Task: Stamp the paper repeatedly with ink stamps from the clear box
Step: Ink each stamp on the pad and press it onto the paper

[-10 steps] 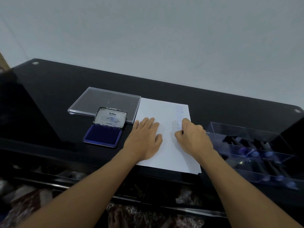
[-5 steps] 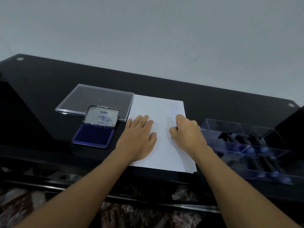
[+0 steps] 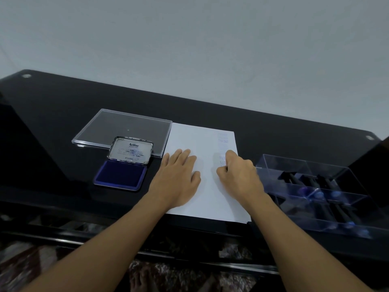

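Black rectangular tabletop: hard, glossy, smooth as glass. White sheet of paper: matt, flat. Clear compartmented plastic box and flat clear plastic lid: shiny, see-through (faint glare along the edges). Open ink-pad tin: dull silvery metal. Blue pad inside: matt, cloth-like.

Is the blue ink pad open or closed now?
The ink pad is open: its lid is swung back and the blue surface lies uncovered.

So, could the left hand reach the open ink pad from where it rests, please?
Probably yes: the left hand lies flat on the paper, holding nothing, and the ink pad sits open just to its left with nothing standing between.
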Demonstrator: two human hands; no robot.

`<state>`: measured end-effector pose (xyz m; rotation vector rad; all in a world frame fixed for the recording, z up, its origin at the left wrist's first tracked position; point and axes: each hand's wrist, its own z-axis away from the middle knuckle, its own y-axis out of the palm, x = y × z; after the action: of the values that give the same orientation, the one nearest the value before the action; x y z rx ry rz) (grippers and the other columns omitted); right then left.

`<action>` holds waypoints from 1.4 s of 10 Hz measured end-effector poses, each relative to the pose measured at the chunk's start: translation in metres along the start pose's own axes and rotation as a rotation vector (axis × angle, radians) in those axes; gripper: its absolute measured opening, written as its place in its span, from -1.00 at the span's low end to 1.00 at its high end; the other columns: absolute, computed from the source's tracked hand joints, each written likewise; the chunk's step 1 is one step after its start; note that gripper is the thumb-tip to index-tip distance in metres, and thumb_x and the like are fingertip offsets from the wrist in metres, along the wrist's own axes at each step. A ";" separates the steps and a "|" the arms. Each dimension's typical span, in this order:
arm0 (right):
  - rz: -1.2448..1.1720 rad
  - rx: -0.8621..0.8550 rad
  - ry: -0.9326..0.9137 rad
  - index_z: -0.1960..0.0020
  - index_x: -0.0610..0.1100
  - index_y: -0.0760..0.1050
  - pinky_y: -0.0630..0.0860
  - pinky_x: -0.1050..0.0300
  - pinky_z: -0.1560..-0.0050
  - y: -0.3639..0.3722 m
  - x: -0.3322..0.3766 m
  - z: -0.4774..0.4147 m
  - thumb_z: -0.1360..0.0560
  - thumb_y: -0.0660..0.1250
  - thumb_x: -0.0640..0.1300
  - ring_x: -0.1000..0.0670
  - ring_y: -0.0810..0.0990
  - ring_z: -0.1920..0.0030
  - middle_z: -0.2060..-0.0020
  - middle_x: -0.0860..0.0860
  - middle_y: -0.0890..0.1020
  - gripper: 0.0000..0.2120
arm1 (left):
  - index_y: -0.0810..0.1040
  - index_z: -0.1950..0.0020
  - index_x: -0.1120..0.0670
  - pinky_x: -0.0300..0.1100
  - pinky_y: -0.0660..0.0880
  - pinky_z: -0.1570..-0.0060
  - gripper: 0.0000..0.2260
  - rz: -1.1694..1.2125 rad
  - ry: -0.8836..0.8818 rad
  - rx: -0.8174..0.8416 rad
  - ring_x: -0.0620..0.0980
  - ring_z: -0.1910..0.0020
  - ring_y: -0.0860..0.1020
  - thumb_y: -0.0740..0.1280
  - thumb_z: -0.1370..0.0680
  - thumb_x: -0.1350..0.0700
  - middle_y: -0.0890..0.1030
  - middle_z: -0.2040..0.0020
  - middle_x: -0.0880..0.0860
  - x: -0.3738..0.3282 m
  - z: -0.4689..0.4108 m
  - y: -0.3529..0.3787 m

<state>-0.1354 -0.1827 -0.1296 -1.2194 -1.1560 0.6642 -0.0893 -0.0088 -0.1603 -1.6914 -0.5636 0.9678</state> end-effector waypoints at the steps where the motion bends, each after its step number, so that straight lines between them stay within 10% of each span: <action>1: -0.009 0.026 0.013 0.22 -0.08 0.20 0.35 0.06 0.40 -0.002 0.001 -0.006 -0.53 0.16 -0.14 -0.11 0.44 0.30 0.28 -0.08 0.49 -0.81 | 0.19 -0.55 0.07 0.07 -0.10 -0.55 -0.53 -0.003 -0.004 -0.001 0.04 -0.58 -0.02 0.02 -0.66 -0.05 0.10 -0.61 0.05 0.000 0.000 0.001; 14: -0.107 -0.063 0.007 0.16 -0.12 0.32 0.38 0.08 0.37 -0.048 -0.002 -0.004 -0.51 0.21 -0.08 -0.07 0.46 0.30 0.24 -0.06 0.54 -0.85 | 0.25 -0.53 0.06 0.03 -0.06 -0.54 -0.54 0.000 0.006 -0.041 0.01 -0.57 0.04 0.04 -0.65 -0.04 0.16 -0.59 0.02 0.000 0.001 0.001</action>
<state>-0.1408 -0.1989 -0.0840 -1.2029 -1.2356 0.5465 -0.0902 -0.0085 -0.1619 -1.7303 -0.5822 0.9566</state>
